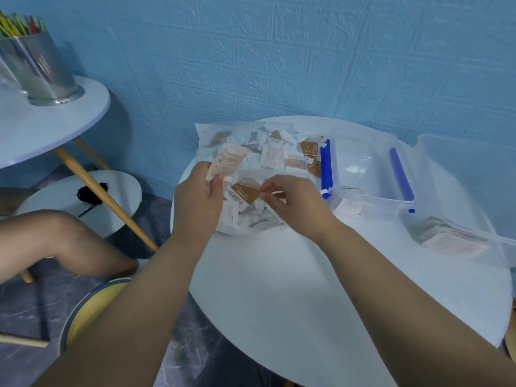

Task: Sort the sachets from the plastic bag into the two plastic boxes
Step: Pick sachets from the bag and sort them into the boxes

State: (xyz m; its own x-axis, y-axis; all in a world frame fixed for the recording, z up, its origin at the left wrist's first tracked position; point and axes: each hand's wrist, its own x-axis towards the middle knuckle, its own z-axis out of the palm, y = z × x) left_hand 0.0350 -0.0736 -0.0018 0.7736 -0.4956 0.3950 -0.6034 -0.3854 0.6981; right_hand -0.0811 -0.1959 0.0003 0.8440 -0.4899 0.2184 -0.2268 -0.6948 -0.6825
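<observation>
A clear plastic bag (248, 141) full of white, pink and brown sachets lies on the round white table (293, 289). My left hand (196, 199) holds a small stack of pale pink sachets (227, 163) over the bag. My right hand (296, 202) pinches a brown sachet (244, 192) at its right edge, just above the pile. Two clear plastic boxes stand to the right: the nearer box (360, 174) with blue latches holds a few sachets, the farther box (463, 219) holds several pale pink ones.
A second round table (50, 127) at the left carries a metal cup (42, 71) of coloured pencils. A low stool (81, 202) with a black cord sits beneath it. A yellow stool (92, 311) and a person's knee (61, 241) are at lower left. A blue wall is behind.
</observation>
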